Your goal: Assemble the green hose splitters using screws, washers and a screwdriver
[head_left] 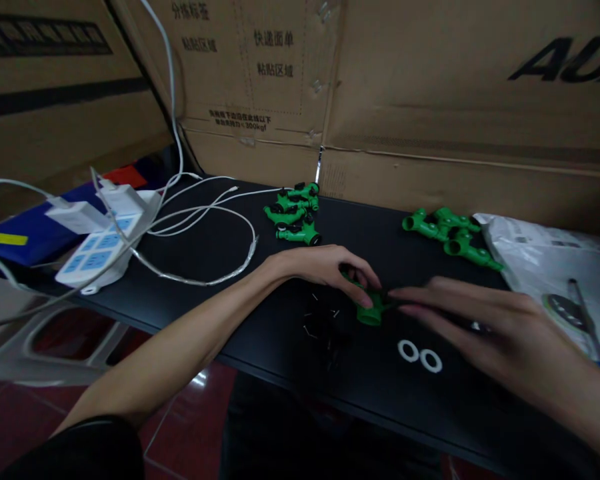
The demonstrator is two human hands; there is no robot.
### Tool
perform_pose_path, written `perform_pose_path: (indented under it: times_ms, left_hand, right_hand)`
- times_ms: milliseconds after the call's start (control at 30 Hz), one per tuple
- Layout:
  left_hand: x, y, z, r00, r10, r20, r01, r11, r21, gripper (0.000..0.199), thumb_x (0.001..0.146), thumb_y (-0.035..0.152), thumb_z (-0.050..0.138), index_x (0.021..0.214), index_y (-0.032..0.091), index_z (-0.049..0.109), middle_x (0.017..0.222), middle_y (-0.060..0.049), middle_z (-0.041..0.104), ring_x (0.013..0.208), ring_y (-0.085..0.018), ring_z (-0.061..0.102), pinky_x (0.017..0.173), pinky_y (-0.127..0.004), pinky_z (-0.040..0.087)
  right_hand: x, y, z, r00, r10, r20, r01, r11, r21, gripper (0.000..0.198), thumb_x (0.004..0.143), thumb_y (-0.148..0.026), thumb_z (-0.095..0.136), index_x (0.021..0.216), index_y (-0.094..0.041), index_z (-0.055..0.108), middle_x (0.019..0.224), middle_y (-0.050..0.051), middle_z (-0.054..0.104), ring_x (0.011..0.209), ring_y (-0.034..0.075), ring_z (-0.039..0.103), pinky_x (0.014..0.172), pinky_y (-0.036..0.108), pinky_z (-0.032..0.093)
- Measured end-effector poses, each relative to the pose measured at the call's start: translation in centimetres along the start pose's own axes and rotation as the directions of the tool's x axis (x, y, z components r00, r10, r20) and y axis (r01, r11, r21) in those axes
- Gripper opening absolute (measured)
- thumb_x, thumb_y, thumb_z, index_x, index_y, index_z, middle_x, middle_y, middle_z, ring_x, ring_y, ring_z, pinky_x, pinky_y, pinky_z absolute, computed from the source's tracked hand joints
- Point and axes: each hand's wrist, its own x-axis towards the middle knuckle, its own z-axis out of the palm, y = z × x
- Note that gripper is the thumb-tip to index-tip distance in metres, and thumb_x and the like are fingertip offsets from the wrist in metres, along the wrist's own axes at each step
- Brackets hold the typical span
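Note:
My left hand [333,267] is closed around a green plastic hose splitter [370,313], holding it low over the black table. One open round end of the splitter faces me. From the other side my right hand [485,320], smeared by motion, pinches something thin and dark at the splitter's edge; what it is I cannot make out. Two white ring washers [431,361] lie on the table below my right hand. A heap of small black parts [324,323] with thin bright edges lies left of the splitter.
Green splitters with black levers [297,217] lie at the back. More green splitters [450,233] lie back right beside a plastic bag [555,253] with a thin shafted tool [587,317] on it. A power strip [100,250] and cables occupy the left; cardboard [405,120] stands behind.

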Motion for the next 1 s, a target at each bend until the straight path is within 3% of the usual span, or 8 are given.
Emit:
perform_pose_path:
  times_ms: [133,233,500,700,867,1000]
  left_hand:
    - [0.0,-0.1,-0.2,0.999,-0.002,-0.032,0.003,1.000,0.015,0.039,0.095,0.049,0.063,0.122,0.023,0.072,0.115,-0.002,0.075,0.106,-0.017,0.066,0.087,-0.026,0.045]
    - [0.1,-0.4,-0.3,0.999,0.018,-0.049,-0.016,0.999,0.044,0.033,0.098,0.038,0.059,0.123,0.020,0.071,0.119,-0.004,0.074,0.105,-0.016,0.066,0.088,-0.027,0.046]
    - [0.3,-1.2,-0.2,0.998,0.031,-0.063,-0.028,0.998,0.051,0.034,0.094,0.019,0.057,0.126,0.014,0.069,0.113,-0.007,0.075,0.100,-0.016,0.068,0.089,-0.027,0.050]
    - [0.4,-1.2,0.0,0.997,0.038,-0.068,-0.036,0.999,0.017,0.032,0.095,0.023,0.058,0.124,0.014,0.069,0.115,-0.007,0.075,0.104,-0.016,0.068,0.093,-0.028,0.051]
    - [0.3,-0.9,-0.1,0.998,0.010,-0.066,-0.008,1.000,0.030,0.030,0.096,0.019,0.058,0.123,0.016,0.070,0.114,-0.005,0.076,0.104,-0.016,0.069,0.092,-0.027,0.050]
    - [0.2,-0.8,-0.2,0.997,0.025,-0.070,-0.022,0.999,0.049,0.030,0.099,0.024,0.056,0.124,0.015,0.069,0.119,-0.006,0.075,0.110,-0.017,0.068,0.097,-0.027,0.049]
  right_hand:
    - [0.9,-2.9,1.9,0.982,-0.093,0.163,0.107,0.991,-0.077,0.023,0.098,-0.011,0.051,0.106,-0.022,0.070,0.096,0.005,0.068,0.082,0.018,0.068,0.069,0.029,0.056]
    - [2.2,-3.6,3.6,0.969,-0.137,0.207,0.176,0.967,-0.185,0.023,0.088,-0.001,0.059,0.098,-0.019,0.070,0.092,0.006,0.062,0.081,0.020,0.061,0.075,0.033,0.052]
    - [3.2,-2.7,5.0,0.957,-0.168,0.238,0.229,0.939,-0.258,0.023,0.088,-0.002,0.063,0.099,-0.021,0.069,0.097,0.005,0.060,0.101,0.025,0.057,0.088,0.039,0.047]
    - [3.7,-2.6,5.8,0.938,-0.270,0.218,0.331,0.887,-0.324,0.020,0.087,-0.002,0.061,0.094,-0.017,0.071,0.092,0.007,0.062,0.095,0.024,0.057,0.084,0.037,0.048]
    - [3.8,-2.4,6.0,0.932,-0.216,0.289,0.309,0.892,-0.329,0.025,0.084,-0.001,0.062,0.102,-0.017,0.068,0.103,0.009,0.064,0.107,0.027,0.057,0.094,0.040,0.049]
    - [3.9,-2.4,5.6,0.935,-0.257,0.242,0.324,0.899,-0.295,0.025,0.085,0.001,0.061,0.100,-0.018,0.068,0.095,0.006,0.069,0.101,0.026,0.060,0.091,0.039,0.050]
